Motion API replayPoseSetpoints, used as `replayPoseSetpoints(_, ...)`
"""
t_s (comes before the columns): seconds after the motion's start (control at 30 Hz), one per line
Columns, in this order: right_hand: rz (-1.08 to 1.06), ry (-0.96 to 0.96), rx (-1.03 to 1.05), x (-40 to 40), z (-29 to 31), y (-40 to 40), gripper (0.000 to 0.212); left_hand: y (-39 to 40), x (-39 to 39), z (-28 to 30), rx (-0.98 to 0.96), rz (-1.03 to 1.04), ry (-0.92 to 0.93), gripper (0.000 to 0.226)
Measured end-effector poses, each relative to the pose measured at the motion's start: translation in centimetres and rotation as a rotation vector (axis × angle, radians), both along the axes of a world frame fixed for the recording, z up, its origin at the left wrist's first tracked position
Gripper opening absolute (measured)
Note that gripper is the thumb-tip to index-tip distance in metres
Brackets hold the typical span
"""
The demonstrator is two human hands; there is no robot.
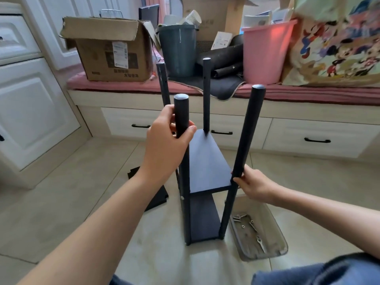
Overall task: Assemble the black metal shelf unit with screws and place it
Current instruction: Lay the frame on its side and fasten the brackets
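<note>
The black metal shelf unit [207, 161] stands upright on the tiled floor in front of me, with two black panels fixed between its poles. Several round poles rise above the upper panel. My left hand [168, 145] grips the near left pole [181, 112] close to its capped top. My right hand [251, 183] holds the near right pole [249, 128] at about the height of the upper panel. The two far poles [206, 93] stand free behind. A loose black panel [156, 197] lies flat on the floor to the left of the unit.
A clear plastic tray [275, 235] with screws and a small wrench sits on the floor at the right. Behind is a window bench with drawers [298, 138], holding a cardboard box [111, 50], a grey bucket [178, 50] and a pink bin [265, 52]. White cabinets [30, 99] stand left.
</note>
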State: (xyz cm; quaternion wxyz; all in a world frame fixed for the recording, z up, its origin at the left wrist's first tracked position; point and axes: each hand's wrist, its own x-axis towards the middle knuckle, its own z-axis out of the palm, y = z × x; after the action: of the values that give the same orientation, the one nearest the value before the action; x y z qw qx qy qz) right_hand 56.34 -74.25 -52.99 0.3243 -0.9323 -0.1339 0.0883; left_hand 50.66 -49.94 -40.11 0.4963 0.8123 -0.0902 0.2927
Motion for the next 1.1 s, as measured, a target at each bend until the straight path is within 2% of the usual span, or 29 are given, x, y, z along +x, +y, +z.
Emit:
replayPoseSetpoints(0.13,-0.092,-0.06,0.035,0.6,0.1,-0.9,0.012,-0.5,0.5,-0.4,-0.001,-0.148,0.07,0.039)
replayPoseSetpoints(0.27,-0.183,-0.088,0.074,0.7,0.6,-1.5,0.007,-0.5,0.7,-1.8,0.134,-0.343,0.41,0.05)
replayPoseSetpoints(0.33,-0.233,-0.103,0.085,0.7,0.9,-1.7,0.009,-0.7,0.7,-2.4,0.188,-0.355,0.5,0.051)
replayPoseSetpoints(0.63,-0.438,-0.064,0.121,1.0,2.5,-2.9,0.02,-4.0,1.0,-2.8,0.154,-0.351,0.441,0.057)
replayPoseSetpoints(0.77,-0.466,-0.03,0.114,0.6,2.8,-3.7,0.037,-6.2,1.1,-3.2,0.106,-0.344,0.394,0.04)
replayPoseSetpoints(1.1,-0.284,0.076,0.198,-0.6,2.5,-6.1,0.073,-9.2,1.0,-3.7,0.148,-0.378,0.313,0.035)
